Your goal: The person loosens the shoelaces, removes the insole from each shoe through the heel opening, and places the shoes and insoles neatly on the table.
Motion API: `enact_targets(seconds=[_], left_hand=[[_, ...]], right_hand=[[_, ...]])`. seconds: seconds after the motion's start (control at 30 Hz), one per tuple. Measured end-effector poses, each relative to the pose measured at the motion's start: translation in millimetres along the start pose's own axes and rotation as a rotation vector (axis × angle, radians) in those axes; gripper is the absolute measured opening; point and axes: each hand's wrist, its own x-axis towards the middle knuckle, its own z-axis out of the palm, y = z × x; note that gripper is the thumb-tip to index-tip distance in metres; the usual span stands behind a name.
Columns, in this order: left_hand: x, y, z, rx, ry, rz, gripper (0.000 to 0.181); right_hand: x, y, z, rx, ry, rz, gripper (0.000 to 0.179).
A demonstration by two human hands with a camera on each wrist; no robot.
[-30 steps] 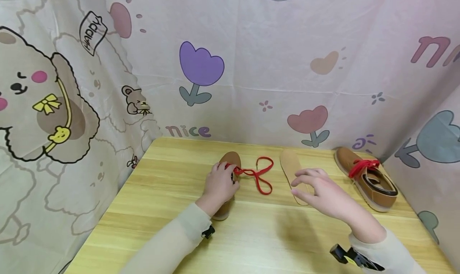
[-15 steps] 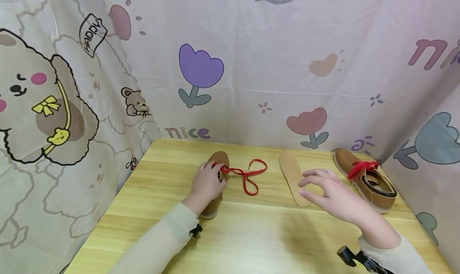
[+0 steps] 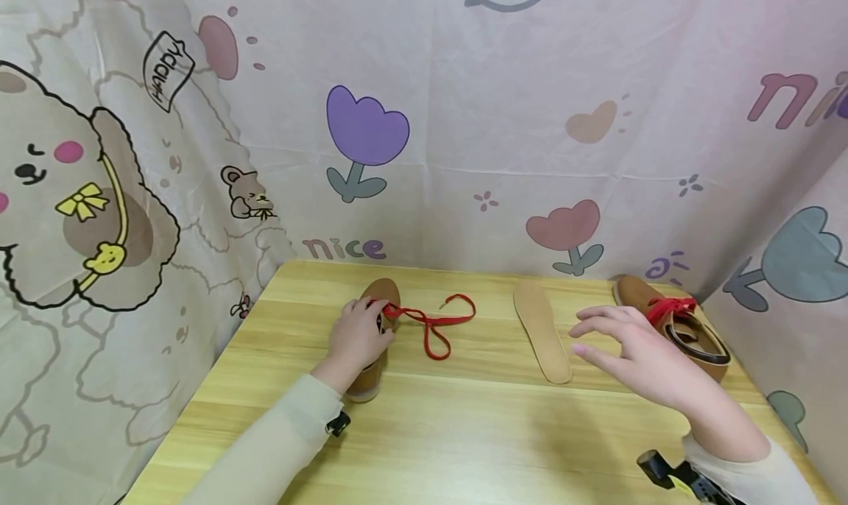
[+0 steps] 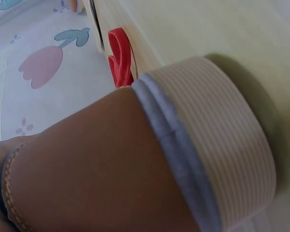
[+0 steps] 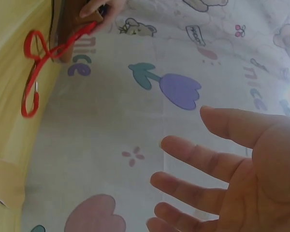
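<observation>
My left hand grips a brown shoe from above, its fingers over the middle of the upper. The shoe's heel and ridged pale sole fill the left wrist view. From its front a long red lace trails rightward in loops over the table. My right hand hovers with nothing in it, fingers spread and slightly bent, to the right of a flat tan insole. In the right wrist view its palm faces the camera.
A second brown shoe stands at the table's right edge, its red lace tied in a bow and partly behind my right hand. The light wooden table meets a patterned cloth at the back and sides.
My left hand has carried the shoe leftward along the table, with the lace dragging after it. My right hand has drifted right, away from over the insole.
</observation>
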Motion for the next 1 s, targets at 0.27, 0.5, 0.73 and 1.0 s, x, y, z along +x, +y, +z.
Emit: enact_targets(seconds=[0.27,0.5,0.73,1.0], left_hand=[[0.7,-18.0,-6.1,0.009,-0.005,-0.012,0.057],[0.2,-30.5,-12.7,0.009,-0.008,-0.012,0.057],[0.6,-46.9,-17.3,0.020,-0.011,-0.010,0.058],[1.1,-67.5,-21.7,0.015,-0.002,-0.005,0.058]], right_hand=[[-6.8,8.7,-8.5,0.024,-0.002,0.041,0.023],[-10.6,13.8,-17.3,0.007,0.009,0.073,0.031],[-13.3,25.1,-24.2,0.022,0.024,0.067,0.030],[-16.6,38.4,-27.5,0.020,0.090,0.066,0.024]])
